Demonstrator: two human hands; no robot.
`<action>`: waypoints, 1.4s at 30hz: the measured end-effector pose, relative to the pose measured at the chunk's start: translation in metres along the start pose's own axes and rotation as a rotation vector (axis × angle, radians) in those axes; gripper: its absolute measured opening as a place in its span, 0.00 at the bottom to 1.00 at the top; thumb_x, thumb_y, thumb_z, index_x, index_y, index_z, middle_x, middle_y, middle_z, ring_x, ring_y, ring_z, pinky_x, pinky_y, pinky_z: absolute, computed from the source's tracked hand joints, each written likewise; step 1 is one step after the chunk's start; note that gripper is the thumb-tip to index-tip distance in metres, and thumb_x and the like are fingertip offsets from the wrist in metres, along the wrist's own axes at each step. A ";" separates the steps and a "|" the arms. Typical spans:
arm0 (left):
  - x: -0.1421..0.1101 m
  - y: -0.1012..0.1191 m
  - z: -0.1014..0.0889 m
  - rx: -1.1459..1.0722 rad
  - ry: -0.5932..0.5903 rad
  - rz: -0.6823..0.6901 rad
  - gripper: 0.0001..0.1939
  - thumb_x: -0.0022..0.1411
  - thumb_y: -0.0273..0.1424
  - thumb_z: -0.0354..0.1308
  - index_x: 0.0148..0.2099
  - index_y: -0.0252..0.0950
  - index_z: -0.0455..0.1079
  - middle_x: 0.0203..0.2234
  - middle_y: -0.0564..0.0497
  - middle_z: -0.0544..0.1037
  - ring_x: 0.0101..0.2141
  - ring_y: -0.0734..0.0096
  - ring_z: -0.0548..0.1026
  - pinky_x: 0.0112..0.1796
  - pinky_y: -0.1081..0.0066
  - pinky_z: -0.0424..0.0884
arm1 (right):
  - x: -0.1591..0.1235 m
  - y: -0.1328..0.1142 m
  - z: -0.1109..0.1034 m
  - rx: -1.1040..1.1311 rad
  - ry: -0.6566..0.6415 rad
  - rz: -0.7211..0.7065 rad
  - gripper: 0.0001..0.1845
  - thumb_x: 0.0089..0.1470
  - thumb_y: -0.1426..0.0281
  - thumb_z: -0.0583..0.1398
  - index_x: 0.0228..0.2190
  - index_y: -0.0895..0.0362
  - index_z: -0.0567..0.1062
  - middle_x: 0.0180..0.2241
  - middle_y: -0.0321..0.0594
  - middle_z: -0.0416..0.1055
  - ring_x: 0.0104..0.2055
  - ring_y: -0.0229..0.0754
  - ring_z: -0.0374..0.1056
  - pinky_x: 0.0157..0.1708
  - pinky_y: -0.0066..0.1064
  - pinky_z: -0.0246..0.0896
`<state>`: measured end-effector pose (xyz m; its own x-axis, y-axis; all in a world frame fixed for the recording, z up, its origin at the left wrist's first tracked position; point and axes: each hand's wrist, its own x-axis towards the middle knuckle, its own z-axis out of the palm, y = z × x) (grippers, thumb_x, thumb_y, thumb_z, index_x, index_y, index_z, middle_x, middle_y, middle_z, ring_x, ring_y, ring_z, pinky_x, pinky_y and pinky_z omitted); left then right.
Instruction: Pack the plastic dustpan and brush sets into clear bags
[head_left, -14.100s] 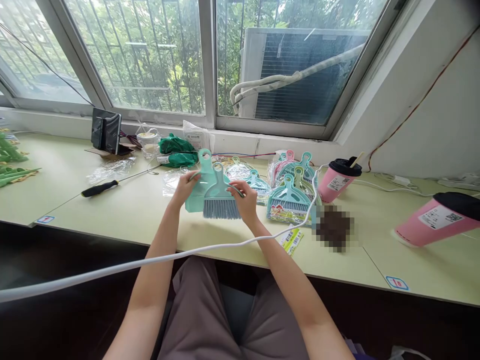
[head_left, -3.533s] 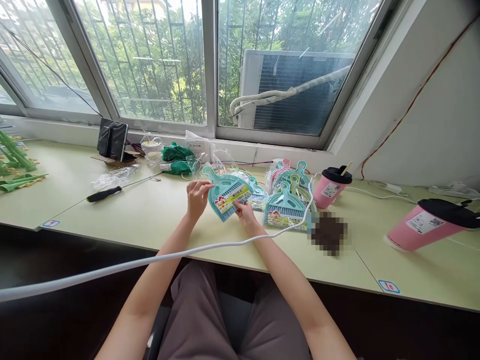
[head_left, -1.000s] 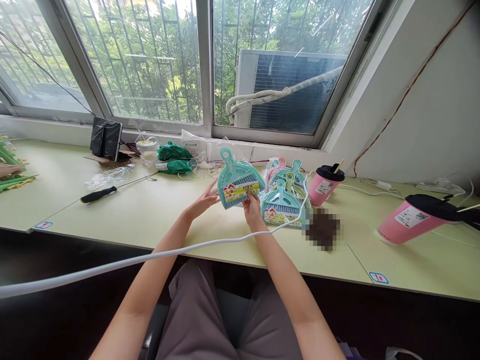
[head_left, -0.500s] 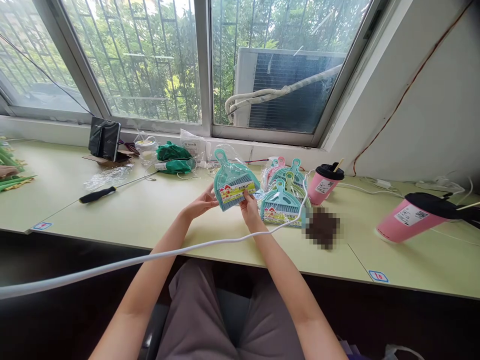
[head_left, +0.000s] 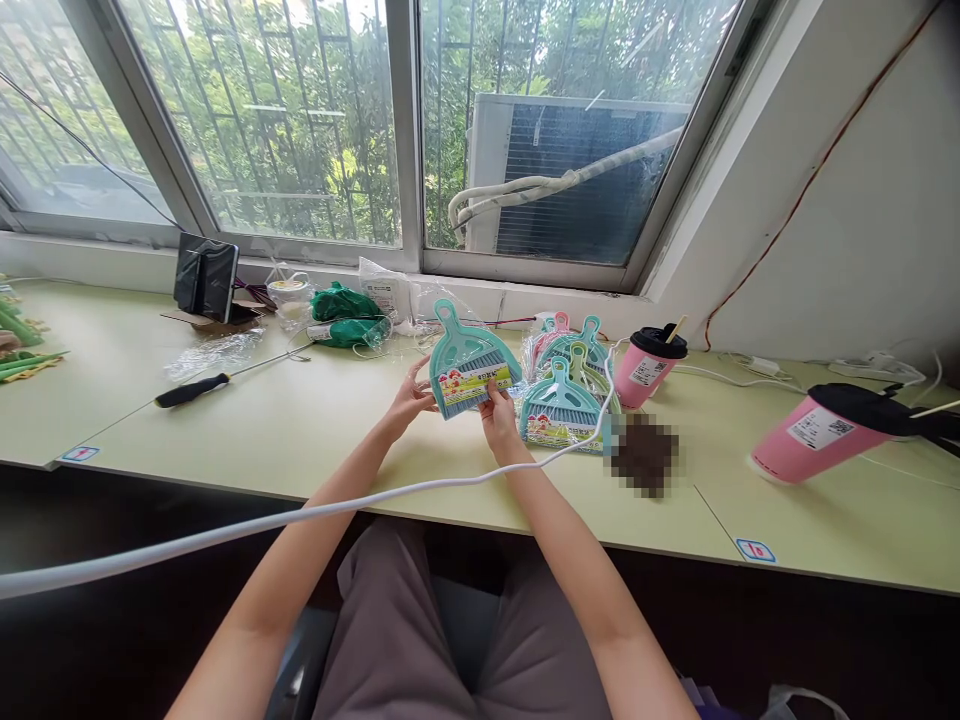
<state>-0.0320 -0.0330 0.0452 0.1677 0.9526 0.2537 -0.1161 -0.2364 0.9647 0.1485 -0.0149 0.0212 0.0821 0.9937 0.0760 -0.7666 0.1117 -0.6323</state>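
A teal mini dustpan-and-brush set (head_left: 472, 350) in a clear wrapper is raised over the table, its handle pointing up and its printed label towards me. At the lower right edge, my right hand (head_left: 497, 412) grips the set, thumb on the label. My left hand (head_left: 411, 395) supports the set's left side, with some fingers hidden behind it. Just to the right lies a wrapped teal dustpan set (head_left: 561, 405), in front of several more in teal, green and pink.
A pink cup (head_left: 649, 365) stands beyond the dustpan sets; another pink cup (head_left: 799, 435) is farther right. A screwdriver (head_left: 193, 390), green bundle (head_left: 349, 315) and black tablet-like device (head_left: 206, 278) are on the left. A white cable (head_left: 300, 513) crosses in front of my forearms.
My left hand has shifted slightly up and right along the set's left edge. The dustpan set has turned a little; my right hand keeps its grip.
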 end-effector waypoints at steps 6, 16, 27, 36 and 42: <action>0.002 -0.003 0.001 0.115 0.016 -0.038 0.48 0.49 0.30 0.65 0.69 0.37 0.47 0.32 0.50 0.81 0.26 0.67 0.80 0.28 0.71 0.73 | -0.001 -0.002 0.001 -0.002 0.085 -0.004 0.13 0.50 0.67 0.66 0.40 0.53 0.74 0.42 0.38 0.78 0.47 0.40 0.74 0.43 0.30 0.74; 0.005 -0.010 0.004 0.204 0.162 0.124 0.47 0.47 0.34 0.69 0.66 0.35 0.51 0.29 0.53 0.80 0.23 0.72 0.76 0.28 0.73 0.70 | -0.005 -0.004 0.005 -0.009 0.069 0.028 0.12 0.53 0.68 0.64 0.41 0.54 0.74 0.42 0.39 0.78 0.48 0.41 0.74 0.45 0.34 0.74; 0.007 -0.022 0.001 0.230 0.055 0.080 0.49 0.43 0.31 0.71 0.65 0.36 0.51 0.30 0.50 0.81 0.24 0.66 0.78 0.27 0.70 0.71 | -0.006 -0.007 0.004 -0.070 0.016 -0.019 0.15 0.48 0.66 0.67 0.40 0.53 0.75 0.42 0.39 0.78 0.47 0.43 0.74 0.44 0.35 0.73; 0.007 -0.018 -0.007 0.098 -0.132 -0.023 0.52 0.45 0.32 0.71 0.68 0.37 0.48 0.36 0.45 0.82 0.37 0.57 0.81 0.40 0.62 0.73 | -0.005 -0.015 0.004 -0.119 0.006 -0.061 0.12 0.50 0.63 0.64 0.37 0.53 0.74 0.40 0.38 0.78 0.45 0.41 0.73 0.40 0.32 0.71; 0.012 -0.019 -0.008 -0.149 -0.146 -0.001 0.38 0.47 0.30 0.66 0.61 0.43 0.62 0.52 0.45 0.76 0.54 0.55 0.72 0.51 0.58 0.67 | -0.001 -0.018 0.002 -0.128 0.003 -0.054 0.11 0.49 0.65 0.65 0.36 0.53 0.73 0.39 0.38 0.77 0.43 0.41 0.73 0.38 0.30 0.69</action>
<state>-0.0357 -0.0158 0.0288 0.3071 0.9124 0.2705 -0.2573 -0.1940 0.9466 0.1609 -0.0181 0.0335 0.1230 0.9863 0.1102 -0.6733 0.1645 -0.7208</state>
